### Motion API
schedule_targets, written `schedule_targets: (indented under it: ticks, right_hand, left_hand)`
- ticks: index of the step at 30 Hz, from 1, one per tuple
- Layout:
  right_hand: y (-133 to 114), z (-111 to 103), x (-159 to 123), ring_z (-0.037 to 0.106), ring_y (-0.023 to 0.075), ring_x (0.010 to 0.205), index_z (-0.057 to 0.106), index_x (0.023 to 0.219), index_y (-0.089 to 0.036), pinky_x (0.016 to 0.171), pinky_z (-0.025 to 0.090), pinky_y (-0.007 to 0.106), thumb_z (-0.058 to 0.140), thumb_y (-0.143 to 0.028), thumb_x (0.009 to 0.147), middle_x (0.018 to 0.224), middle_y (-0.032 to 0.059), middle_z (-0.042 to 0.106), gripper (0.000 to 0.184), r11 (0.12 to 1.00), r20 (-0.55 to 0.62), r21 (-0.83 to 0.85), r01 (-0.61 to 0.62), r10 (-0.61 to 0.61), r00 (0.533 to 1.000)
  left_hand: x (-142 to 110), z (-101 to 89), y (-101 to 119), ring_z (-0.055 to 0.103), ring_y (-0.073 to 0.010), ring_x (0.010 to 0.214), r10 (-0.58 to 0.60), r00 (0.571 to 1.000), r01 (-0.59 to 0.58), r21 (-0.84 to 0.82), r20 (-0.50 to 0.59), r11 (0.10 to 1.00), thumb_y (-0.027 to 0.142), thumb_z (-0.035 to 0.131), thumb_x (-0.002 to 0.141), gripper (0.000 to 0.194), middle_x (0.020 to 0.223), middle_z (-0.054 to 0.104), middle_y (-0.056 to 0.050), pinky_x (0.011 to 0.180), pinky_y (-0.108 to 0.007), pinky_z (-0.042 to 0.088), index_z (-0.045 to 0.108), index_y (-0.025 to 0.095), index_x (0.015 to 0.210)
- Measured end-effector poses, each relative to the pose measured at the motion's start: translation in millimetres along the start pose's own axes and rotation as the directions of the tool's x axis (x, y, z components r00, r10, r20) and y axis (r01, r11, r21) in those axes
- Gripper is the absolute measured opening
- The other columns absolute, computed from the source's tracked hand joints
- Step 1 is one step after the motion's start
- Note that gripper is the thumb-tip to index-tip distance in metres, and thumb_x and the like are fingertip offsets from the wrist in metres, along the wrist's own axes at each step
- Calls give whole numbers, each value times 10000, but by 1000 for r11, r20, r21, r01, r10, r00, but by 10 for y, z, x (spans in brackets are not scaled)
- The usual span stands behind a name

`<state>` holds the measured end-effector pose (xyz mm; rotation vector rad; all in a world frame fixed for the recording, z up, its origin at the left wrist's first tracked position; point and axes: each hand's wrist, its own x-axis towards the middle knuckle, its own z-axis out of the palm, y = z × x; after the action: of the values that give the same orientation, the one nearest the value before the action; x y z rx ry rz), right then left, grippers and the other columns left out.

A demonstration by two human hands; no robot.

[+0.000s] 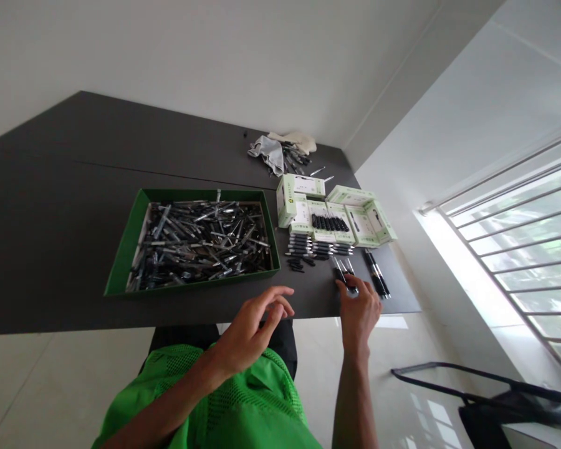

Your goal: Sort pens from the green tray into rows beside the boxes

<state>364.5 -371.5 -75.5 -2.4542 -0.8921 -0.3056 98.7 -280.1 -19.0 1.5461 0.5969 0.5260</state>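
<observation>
My left hand (pixel 252 321) hovers over the table's front edge with nothing in it, fingers loosely curved and apart. At the right, my right hand (pixel 361 305) has its thumb and fingertips closed around a small bunch of pens (pixel 340 272) with thin light refills sticking out; my fingers partly hide them. Just right of it lies a row of long black pens (pixel 376 274). Short black pen parts (pixel 296 265) lie to its left. Behind these are stacked pens with pale tips (pixel 311 244) and a row of black grips (pixel 330 223) on pale green boxes (pixel 303 215).
A green box (pixel 118 274) full of loose pens (pixel 201 243) stands left of centre on the dark table (pixel 51 249). Grey and cream cloths (pixel 268 153) lie at the back among more pens. A black-framed chair (pixel 490 405) stands at lower right, by a barred window (pixel 533 249).
</observation>
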Motion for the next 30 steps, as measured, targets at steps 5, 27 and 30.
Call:
schedule_targets:
  ticks: [5,27,30]
  right_hand:
    - [-27,-38,51,608,301,1007,808,1080,-219,870,349,405,543,-539,1002,1045,111,735,423,1000,-50,18,22,-21,999]
    - [-529,-472,-174,600,196,728,822,1078,-220,695,466,335,715,-465,953,880,48,761,295,817,169,577,19,-142,975]
    - [-974,-581,-451,644,179,766,811,1011,-266,795,502,349,719,-345,982,928,17,794,125,668,233,735,119,-414,880]
  left_hand:
    - [-82,-531,244,695,-118,861,265,964,-261,269,21,927,262,474,1120,231,930,718,5,822,-228,518,698,250,1171]
    - [-58,-130,99,696,-166,1102,304,934,-252,256,-189,933,239,485,1111,333,1313,712,-71,975,-279,546,574,273,1430]
    - [-65,-45,76,639,-222,1327,258,946,-233,139,-199,962,329,418,1140,441,1564,598,-95,1131,-370,496,459,301,1578]
